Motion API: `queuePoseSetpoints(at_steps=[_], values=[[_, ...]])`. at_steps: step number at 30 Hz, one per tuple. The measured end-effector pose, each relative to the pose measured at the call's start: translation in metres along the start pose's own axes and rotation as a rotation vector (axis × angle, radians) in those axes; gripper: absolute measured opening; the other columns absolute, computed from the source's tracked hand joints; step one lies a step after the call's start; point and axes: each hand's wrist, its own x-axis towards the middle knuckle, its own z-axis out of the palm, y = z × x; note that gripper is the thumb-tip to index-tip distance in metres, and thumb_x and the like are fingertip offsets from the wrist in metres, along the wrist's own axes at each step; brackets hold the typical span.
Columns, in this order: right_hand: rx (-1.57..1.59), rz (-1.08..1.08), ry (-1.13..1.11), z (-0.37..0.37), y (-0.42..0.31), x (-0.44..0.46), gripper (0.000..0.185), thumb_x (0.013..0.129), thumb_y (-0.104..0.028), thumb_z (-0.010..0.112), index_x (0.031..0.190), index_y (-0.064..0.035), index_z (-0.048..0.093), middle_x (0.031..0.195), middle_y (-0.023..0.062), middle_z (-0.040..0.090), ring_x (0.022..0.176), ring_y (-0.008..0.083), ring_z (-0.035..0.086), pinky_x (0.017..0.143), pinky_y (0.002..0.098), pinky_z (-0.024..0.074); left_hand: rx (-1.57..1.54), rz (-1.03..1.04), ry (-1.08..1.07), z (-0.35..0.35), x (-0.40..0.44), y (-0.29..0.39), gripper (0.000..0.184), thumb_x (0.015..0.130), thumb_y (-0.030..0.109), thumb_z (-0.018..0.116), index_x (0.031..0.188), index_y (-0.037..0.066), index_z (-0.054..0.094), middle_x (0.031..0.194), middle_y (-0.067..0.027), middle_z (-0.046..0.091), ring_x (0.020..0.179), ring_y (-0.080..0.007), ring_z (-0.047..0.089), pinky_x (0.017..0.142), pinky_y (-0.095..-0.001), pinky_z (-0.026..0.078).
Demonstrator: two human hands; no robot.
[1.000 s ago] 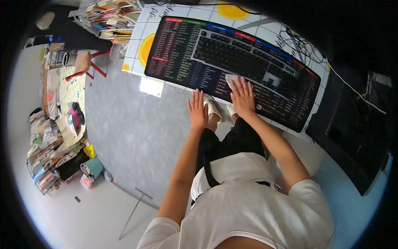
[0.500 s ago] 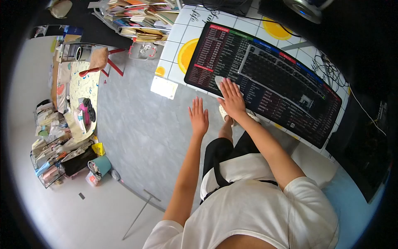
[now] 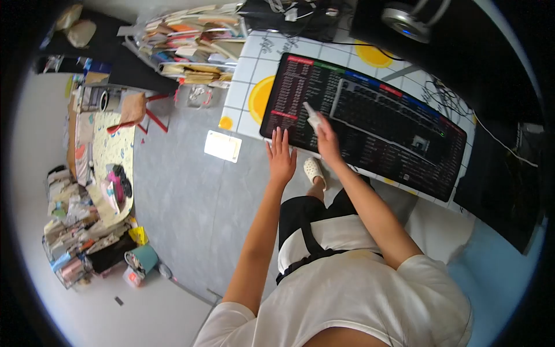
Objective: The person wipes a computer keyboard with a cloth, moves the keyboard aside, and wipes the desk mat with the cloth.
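My right hand (image 3: 328, 141) is closed around a small white object with a narrow tip (image 3: 313, 118). It is held over the left part of a large black desk mat (image 3: 370, 141) printed with coloured headings and rows of text; its exact kind is not clear. My left hand (image 3: 281, 157) is open, palm down, with its fingers stretched over the mat's lower left edge. A dark keyboard (image 3: 387, 115) lies on the mat to the right of my hands.
The desk has a white tiled cover (image 3: 245, 66) with orange slices. Headphones (image 3: 407, 22), cables (image 3: 442, 98) and stacked books (image 3: 196, 43) stand around it. A red-legged stool (image 3: 134, 110), a teal bin (image 3: 141, 259) and a bright card-like patch (image 3: 222, 146) are to the left.
My right hand has gone from lying flat on the mat to gripping the white object. My left hand has moved up onto the mat's edge. The view has shifted slightly.
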Motion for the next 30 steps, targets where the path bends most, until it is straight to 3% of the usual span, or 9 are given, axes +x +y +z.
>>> queuePoseSetpoints(at_steps=[6,8,10,12,14,16,18,23,30], values=[[-0.503,-0.061,0.495,-0.138,0.021,0.033,0.031,0.088,-0.017,0.042,0.116,-0.0069,0.046,0.101,0.0171,0.055,0.085,0.0306,0.056,0.068,0.0375,0.0446,-0.05,0.316,-0.052,0.026,0.073,0.075,0.072,0.073,0.026,0.06,0.132,0.008,0.023,0.137,-0.01,0.022,0.128,-0.027,0.017,0.102,-0.0476,0.009],[-0.572,-0.028,0.589,-0.174,0.026,0.04,0.03,0.087,-0.015,0.043,0.116,-0.0093,0.047,0.107,0.0138,0.053,0.093,0.0295,0.053,0.075,0.0373,0.0448,-0.033,0.42,-0.104,0.034,0.096,0.1,0.079,0.069,0.03,0.063,0.132,0.009,0.021,0.138,-0.0087,0.021,0.128,-0.0258,0.015,0.103,-0.0467,0.009],[-0.748,-0.273,0.604,-0.21,0.037,0.047,0.032,0.085,-0.01,0.046,0.117,-0.0105,0.047,0.114,0.0124,0.05,0.103,0.0298,0.048,0.083,0.0393,0.0422,0.044,0.509,-0.209,0.04,0.118,0.123,0.086,0.065,0.035,0.066,0.133,0.009,0.019,0.138,-0.0091,0.02,0.128,-0.0263,0.015,0.103,-0.0474,0.009],[-0.894,-0.278,0.617,-0.232,0.029,0.048,0.033,0.084,-0.008,0.047,0.117,-0.0109,0.047,0.117,0.012,0.048,0.107,0.0303,0.045,0.085,0.0402,0.0406,0.129,0.589,-0.314,0.045,0.134,0.143,0.094,0.061,0.039,0.069,0.134,0.01,0.017,0.138,-0.0095,0.019,0.128,-0.0268,0.015,0.103,-0.0481,0.009],[-1.039,-0.281,0.625,-0.25,0.028,0.053,0.034,0.083,-0.006,0.048,0.117,-0.0113,0.047,0.12,0.0117,0.045,0.111,0.0308,0.041,0.088,0.0411,0.039,0.376,0.631,-0.37,0.049,0.148,0.162,0.111,0.048,0.046,0.074,0.135,0.011,0.013,0.139,-0.011,0.016,0.129,-0.0277,0.014,0.102,-0.0495,0.009],[-0.879,-0.284,0.448,-0.26,0.034,0.061,0.033,0.082,-0.005,0.048,0.115,-0.0112,0.048,0.122,0.0122,0.043,0.113,0.0326,0.039,0.087,0.0429,0.039,0.471,0.672,-0.341,0.057,0.157,0.17,0.122,0.041,0.052,0.076,0.135,0.013,0.009,0.139,-0.0127,0.015,0.128,-0.029,0.013,0.102,-0.0516,0.009],[-0.839,-0.205,0.351,-0.268,0.037,0.073,0.03,0.082,-0.006,0.049,0.111,-0.0099,0.05,0.115,0.0121,0.047,0.107,0.0318,0.043,0.084,0.0411,0.0402,0.617,0.721,-0.531,0.047,0.167,0.185,0.127,0.04,0.055,0.075,0.136,0.015,0.003,0.14,-0.0112,0.013,0.13,-0.0271,0.008,0.102,-0.0517,0.005],[-0.772,-0.031,0.08,-0.274,0.055,0.1,0.022,0.08,-0.017,0.052,0.099,-0.0068,0.056,0.093,0.013,0.056,0.089,0.0313,0.052,0.073,0.0392,0.0431,0.714,0.727,-0.58,0.049,0.169,0.198,0.132,0.039,0.057,0.074,0.135,0.021,-0.007,0.136,-0.0144,0.024,0.125,-0.0313,0.023,0.101,-0.0513,0.011],[-0.911,0.204,-0.299,-0.277,0.031,0.127,0.037,0.076,-0.036,0.056,0.1,-0.0075,0.058,0.096,0.0134,0.054,0.096,0.0291,0.049,0.079,0.0373,0.0409,0.732,0.793,-0.53,0.043,0.169,0.198,0.128,0.04,0.062,0.072,0.134,0.027,-0.007,0.134,-0.0162,0.027,0.123,-0.0315,0.026,0.101,-0.0525,0.011]])
